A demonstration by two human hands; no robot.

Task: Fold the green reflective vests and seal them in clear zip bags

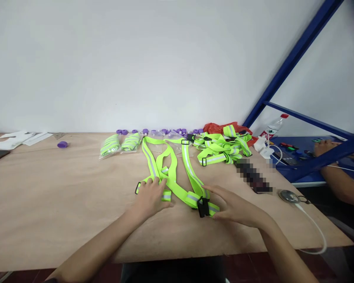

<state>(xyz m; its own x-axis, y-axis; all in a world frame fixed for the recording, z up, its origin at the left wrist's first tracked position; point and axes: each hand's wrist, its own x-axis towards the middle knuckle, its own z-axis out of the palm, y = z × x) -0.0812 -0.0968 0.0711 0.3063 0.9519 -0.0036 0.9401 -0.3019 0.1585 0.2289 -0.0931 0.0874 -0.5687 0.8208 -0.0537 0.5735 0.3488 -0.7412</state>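
A neon-yellow strap harness with grey reflective stripes lies spread on the wooden table. My left hand rests on its left straps, fingers apart, near a black slider at the strap's left end. At the harness's lower right, my right hand is spread beside a black buckle, fingertips touching the straps there. Behind and to the right sits a tangled pile of similar straps. Two clear bags with folded straps lie to the left of the harness.
Purple rolls line the wall. Right of the pile are a red bag, a bottle, a white charger, a round cabled device and a blue frame. Another person's hand rests beyond. White cloths lie far left.
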